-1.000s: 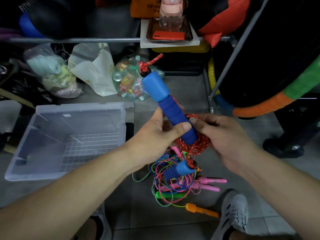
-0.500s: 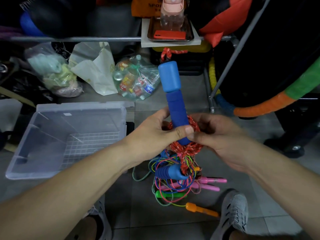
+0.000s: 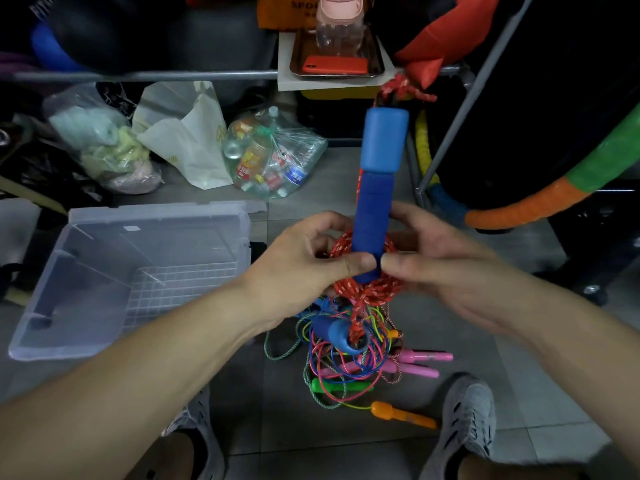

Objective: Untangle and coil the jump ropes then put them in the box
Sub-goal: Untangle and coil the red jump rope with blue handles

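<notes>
Left hand (image 3: pixel 304 261) and right hand (image 3: pixel 440 268) pinch upright blue handle (image 3: pixel 375 202) amid coiled red rope (image 3: pixel 367 292).

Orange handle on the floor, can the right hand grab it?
Probably not yet: the right hand is busy holding the blue handle with the red rope. Nothing covers the orange handle.

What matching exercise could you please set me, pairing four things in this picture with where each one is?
1. blue foam jump-rope handle
2. clear plastic storage box
3. orange plastic jump-rope handle
4. red phone

A. on the metal tray
B. on the floor beside the right shoe
C. upright, gripped by left hand and right hand
D. on the floor, left of the rope tangle

Pairs: 1-C, 2-D, 3-B, 4-A
</notes>
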